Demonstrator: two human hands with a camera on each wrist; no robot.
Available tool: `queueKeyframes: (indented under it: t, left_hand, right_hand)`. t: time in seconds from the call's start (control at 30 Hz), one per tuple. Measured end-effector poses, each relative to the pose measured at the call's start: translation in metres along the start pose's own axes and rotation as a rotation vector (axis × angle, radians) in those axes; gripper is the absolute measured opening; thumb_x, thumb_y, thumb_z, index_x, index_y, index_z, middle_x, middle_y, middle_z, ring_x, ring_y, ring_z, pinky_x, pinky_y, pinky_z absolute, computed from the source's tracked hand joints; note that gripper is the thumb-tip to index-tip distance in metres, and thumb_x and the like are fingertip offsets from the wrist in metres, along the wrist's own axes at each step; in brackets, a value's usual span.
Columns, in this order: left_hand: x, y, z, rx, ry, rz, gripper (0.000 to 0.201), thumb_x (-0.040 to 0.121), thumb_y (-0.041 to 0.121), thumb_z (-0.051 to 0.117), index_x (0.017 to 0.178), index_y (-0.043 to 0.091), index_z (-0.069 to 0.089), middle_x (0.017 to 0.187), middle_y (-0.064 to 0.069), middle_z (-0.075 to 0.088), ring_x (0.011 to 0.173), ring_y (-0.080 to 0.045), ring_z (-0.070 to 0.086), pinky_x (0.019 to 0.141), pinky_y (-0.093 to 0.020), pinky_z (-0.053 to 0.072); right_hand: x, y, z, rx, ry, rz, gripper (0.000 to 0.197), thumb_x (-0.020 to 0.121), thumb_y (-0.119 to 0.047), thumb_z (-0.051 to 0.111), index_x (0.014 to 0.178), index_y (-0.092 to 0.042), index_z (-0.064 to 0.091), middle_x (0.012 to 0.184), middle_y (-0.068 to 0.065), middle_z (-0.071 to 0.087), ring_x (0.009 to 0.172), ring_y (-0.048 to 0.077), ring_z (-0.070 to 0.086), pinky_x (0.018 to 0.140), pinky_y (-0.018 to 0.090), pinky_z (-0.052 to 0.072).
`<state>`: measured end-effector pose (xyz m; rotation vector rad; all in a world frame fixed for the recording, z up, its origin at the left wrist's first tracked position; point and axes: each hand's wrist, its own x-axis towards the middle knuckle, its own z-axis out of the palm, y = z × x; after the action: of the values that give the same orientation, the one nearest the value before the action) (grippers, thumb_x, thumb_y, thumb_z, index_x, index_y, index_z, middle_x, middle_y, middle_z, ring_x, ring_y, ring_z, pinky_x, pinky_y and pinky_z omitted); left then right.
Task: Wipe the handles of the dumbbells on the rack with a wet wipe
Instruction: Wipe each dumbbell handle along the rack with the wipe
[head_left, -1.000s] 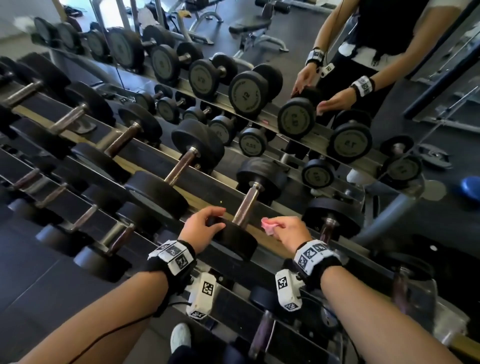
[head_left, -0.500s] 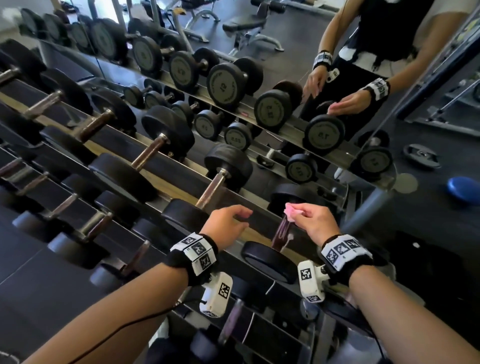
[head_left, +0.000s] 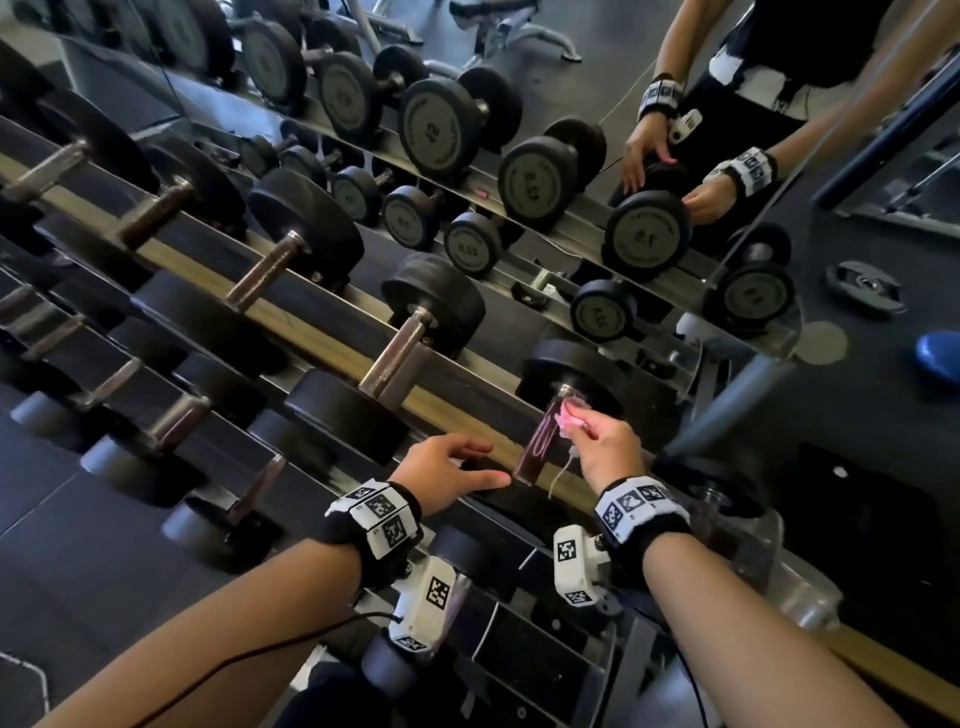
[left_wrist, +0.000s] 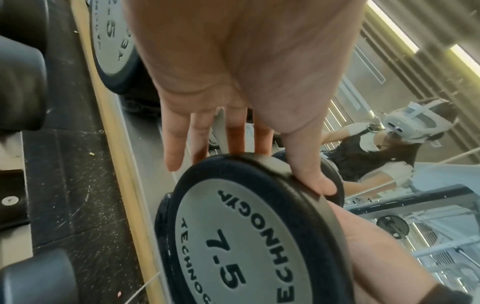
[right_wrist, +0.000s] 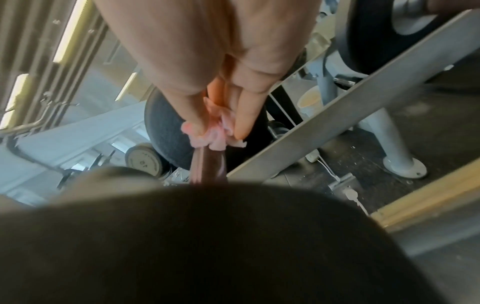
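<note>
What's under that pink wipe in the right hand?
The pink wipe is pressed by the right hand against the far end of a dumbbell's dark handle. The stretch of handle beneath the wipe is covered.

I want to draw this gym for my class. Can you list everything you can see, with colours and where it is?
dumbbells: many, black ends with metal handles, in rows on the rack
rack: one, grey metal with a yellow strip, across the view
mirror: one, behind the rack
7.5 dumbbell: one, black with a grey face, under the left hand
wet wipe: one, pink, on its handle
blue disc: one, on the floor, far right
left hand: rests on the dumbbell's end
right hand: pinches the wipe
</note>
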<state>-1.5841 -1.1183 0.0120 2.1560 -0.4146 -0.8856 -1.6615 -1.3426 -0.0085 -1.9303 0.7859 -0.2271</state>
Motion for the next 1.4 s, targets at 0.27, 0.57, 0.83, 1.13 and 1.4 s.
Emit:
queueKeyframes:
  t: [0.27,0.57,0.83,1.13,1.4]
  left_hand:
    - [0.003,-0.003,0.006,-0.098,-0.014,-0.06,0.039,0.07,0.055,0.081,0.104,0.041,0.069,0.103,0.014,0.063,0.097,-0.009,0.063,0.089,-0.036,0.058]
    - [-0.002,-0.002,0.007,-0.11,-0.024,-0.083,0.041,0.072,0.053,0.079,0.107,0.034,0.069,0.105,0.012,0.062,0.102,-0.01,0.06,0.095,-0.039,0.055]
    - [-0.001,-0.001,0.009,-0.147,-0.026,-0.102,0.038,0.073,0.05,0.079,0.106,0.033,0.069,0.102,0.011,0.064,0.097,-0.009,0.061,0.094,-0.038,0.055]
    - [-0.004,-0.001,0.009,-0.16,-0.021,-0.103,0.04,0.075,0.05,0.078,0.109,0.032,0.067,0.105,0.01,0.063,0.099,-0.01,0.06,0.094,-0.038,0.054]
    - [-0.004,0.0,0.01,-0.178,-0.002,-0.11,0.039,0.073,0.049,0.08,0.107,0.032,0.069,0.106,0.009,0.064,0.101,-0.012,0.061,0.095,-0.04,0.054]
  right_hand:
    - [-0.033,0.006,-0.006,-0.058,-0.248,-0.063,0.019,0.091,-0.018,0.071,0.109,-0.019,0.077,0.097,-0.004,0.077,0.095,0.011,0.072,0.092,0.022,0.052]
    - [-0.009,-0.017,-0.016,-0.164,-0.075,-0.03,0.023,0.095,-0.018,0.063,0.115,-0.024,0.074,0.107,-0.003,0.073,0.099,0.013,0.066,0.086,0.022,0.048]
    - [-0.04,0.007,-0.017,-0.086,-0.416,-0.039,0.016,0.089,-0.022,0.074,0.096,-0.036,0.079,0.093,-0.014,0.077,0.092,-0.001,0.071,0.093,0.025,0.052]
    - [-0.013,-0.01,-0.02,-0.034,-0.122,0.046,0.019,0.092,-0.016,0.069,0.109,-0.017,0.076,0.092,-0.007,0.077,0.094,0.008,0.072,0.097,0.034,0.054]
    - [-0.052,0.012,-0.005,-0.062,-0.399,0.035,0.014,0.091,-0.029,0.07,0.093,-0.041,0.077,0.097,-0.025,0.074,0.099,-0.007,0.066,0.095,0.018,0.047]
